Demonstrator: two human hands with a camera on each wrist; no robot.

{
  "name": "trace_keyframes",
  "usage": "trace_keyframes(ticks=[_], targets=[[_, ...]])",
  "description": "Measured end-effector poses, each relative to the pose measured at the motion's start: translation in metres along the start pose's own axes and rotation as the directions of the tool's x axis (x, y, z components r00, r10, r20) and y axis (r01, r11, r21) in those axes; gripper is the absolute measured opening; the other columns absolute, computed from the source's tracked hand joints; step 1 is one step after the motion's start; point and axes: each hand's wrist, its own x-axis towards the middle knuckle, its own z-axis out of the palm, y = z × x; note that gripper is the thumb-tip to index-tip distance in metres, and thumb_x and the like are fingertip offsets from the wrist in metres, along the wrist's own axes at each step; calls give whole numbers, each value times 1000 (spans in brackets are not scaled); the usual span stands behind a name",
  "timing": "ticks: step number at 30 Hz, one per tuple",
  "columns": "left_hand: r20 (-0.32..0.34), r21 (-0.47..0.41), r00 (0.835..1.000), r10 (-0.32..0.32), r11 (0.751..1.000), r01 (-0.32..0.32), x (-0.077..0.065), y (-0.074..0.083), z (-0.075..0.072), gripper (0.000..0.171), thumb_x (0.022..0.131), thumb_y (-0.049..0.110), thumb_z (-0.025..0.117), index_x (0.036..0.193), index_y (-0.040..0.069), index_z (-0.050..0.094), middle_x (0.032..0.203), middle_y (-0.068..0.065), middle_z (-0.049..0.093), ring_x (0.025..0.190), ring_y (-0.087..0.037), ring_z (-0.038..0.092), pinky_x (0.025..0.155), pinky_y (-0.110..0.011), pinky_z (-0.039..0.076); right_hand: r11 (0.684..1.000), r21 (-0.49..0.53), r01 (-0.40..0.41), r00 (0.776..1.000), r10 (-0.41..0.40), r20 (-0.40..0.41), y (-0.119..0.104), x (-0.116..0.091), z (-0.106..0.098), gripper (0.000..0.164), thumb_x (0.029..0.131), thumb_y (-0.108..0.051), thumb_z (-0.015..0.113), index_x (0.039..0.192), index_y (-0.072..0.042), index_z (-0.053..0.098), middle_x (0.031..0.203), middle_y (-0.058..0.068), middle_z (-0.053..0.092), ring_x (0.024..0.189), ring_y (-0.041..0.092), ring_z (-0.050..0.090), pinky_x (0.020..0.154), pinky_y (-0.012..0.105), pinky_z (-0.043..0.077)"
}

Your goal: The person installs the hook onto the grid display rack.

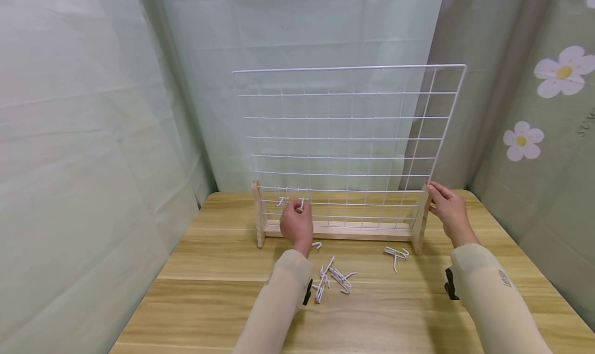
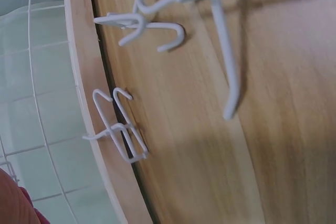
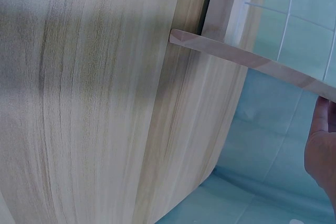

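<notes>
A white wire grid panel stands in a wooden stand with a base bar and two uprights. At the grid's lower left, my left hand pinches a white wire hook against the wires. Just left of these fingers, another white hook hangs on the grid. My right hand grips the top of the right wooden upright, thumb and fingers at the grid's edge. The left wrist view catches only part of the left hand; the right hand shows beside the upright.
Several loose white hooks lie in a cluster on the wooden table in front of the stand. A further hook lies near the right upright, and one close to the base bar. Pale curtains surround the table.
</notes>
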Motion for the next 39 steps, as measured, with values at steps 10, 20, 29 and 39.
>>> trace_keyframes(ticks=[10,20,29,39], targets=[[27,-24,999,24,999,-23,2,-18,-8,10,80,13,76,86,7,70,72,-3,61,67,-26,58,62,-42,43,1000,6,-9,1000,9,-5,-2,-2,0,65,99,-45,53,151,-6,41,151,13,41,134,27,42,106,44,38],[50,-36,997,51,998,-49,-1,-34,-15,7,79,11,75,82,8,69,68,0,58,63,-22,55,59,-39,42,1000,-6,-7,1000,7,-4,-2,-3,0,67,99,-47,52,151,-6,39,155,18,35,137,31,40,105,43,38],[117,2,992,38,999,-38,1,-52,-24,7,80,13,73,83,9,69,70,1,57,64,-20,54,60,-37,42,1000,-1,-5,1000,5,2,-1,0,0,68,99,-47,52,151,-6,39,155,16,36,138,31,39,106,44,38],[210,27,977,22,999,-29,1,-63,-31,11,83,18,75,83,8,69,71,0,56,65,-19,52,61,-36,42,1000,1,0,1000,0,10,0,0,1,68,100,-48,50,152,-6,37,156,19,33,140,35,36,107,47,37]])
